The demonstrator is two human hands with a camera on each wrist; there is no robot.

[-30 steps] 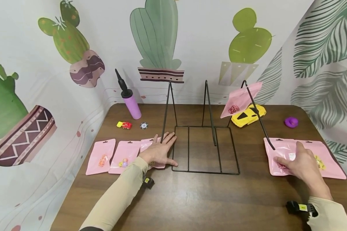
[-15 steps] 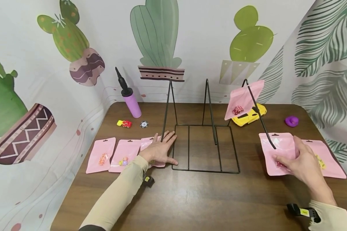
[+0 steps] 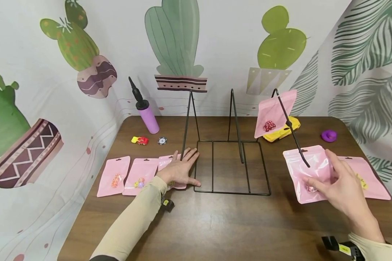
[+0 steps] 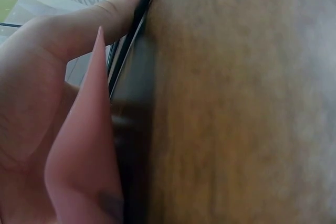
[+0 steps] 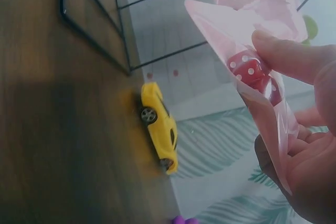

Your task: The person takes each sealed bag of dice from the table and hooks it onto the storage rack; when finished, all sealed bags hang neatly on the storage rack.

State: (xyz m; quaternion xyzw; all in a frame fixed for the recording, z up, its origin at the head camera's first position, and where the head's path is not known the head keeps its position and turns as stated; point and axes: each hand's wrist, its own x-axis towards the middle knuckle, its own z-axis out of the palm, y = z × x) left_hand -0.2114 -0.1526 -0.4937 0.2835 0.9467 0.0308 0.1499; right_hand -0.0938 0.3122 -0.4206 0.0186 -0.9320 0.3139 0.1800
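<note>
My right hand [image 3: 347, 195] pinches a pink zip pouch [image 3: 320, 163] by its side, thumb in front. Red dice [image 5: 245, 68] with white dots show through the pouch in the right wrist view. In the head view, the end of the black wire rack's right prong [image 3: 298, 145] overlaps this pouch near its top slot. Fingers spread, my left hand [image 3: 179, 171] rests at the left side of the rack's base [image 3: 232, 193]. Partly beneath it lies another pink pouch [image 3: 164, 161]. A pink pouch of red dice [image 3: 273, 110] hangs from the right prong.
Two pink pouches [image 3: 114, 175] lie at the left, and one with yellow contents [image 3: 367, 177] at the right. Along the back are a purple pump [image 3: 148, 117], toy car [image 3: 139, 140], poker chip [image 3: 162, 140], yellow car [image 3: 281, 132] and purple duck [image 3: 329, 136].
My right hand has lifted the pouch off the table and drawn it left, tilting it towards the right prong's end. My left hand stays in place.
</note>
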